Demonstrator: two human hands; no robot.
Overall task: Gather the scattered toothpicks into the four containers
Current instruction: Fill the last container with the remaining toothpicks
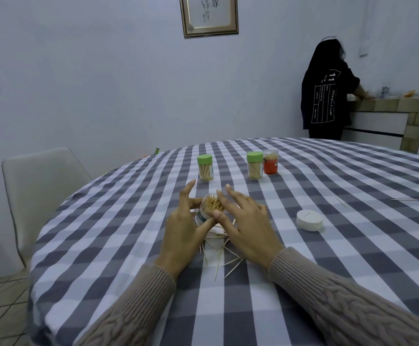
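An uncapped clear container (209,208) full of toothpicks tilts toward me at the table's middle. My left hand (186,226) holds it between thumb and fingers, with the index finger raised. My right hand (245,221) hovers over its mouth with the fingers spread and straight. Loose toothpicks (224,258) lie scattered on the cloth below and between my hands. Two green-capped containers (205,168) (255,166) and a red-labelled container (270,162) stand upright farther back. Stray toothpicks (340,201) (404,199) lie at the right.
A white round lid (309,220) lies on the checked tablecloth (353,245) right of my hands. A pale chair (43,186) stands at the table's left edge. A person in a black shirt (325,96) stands at a tiled counter (403,106) at the back right.
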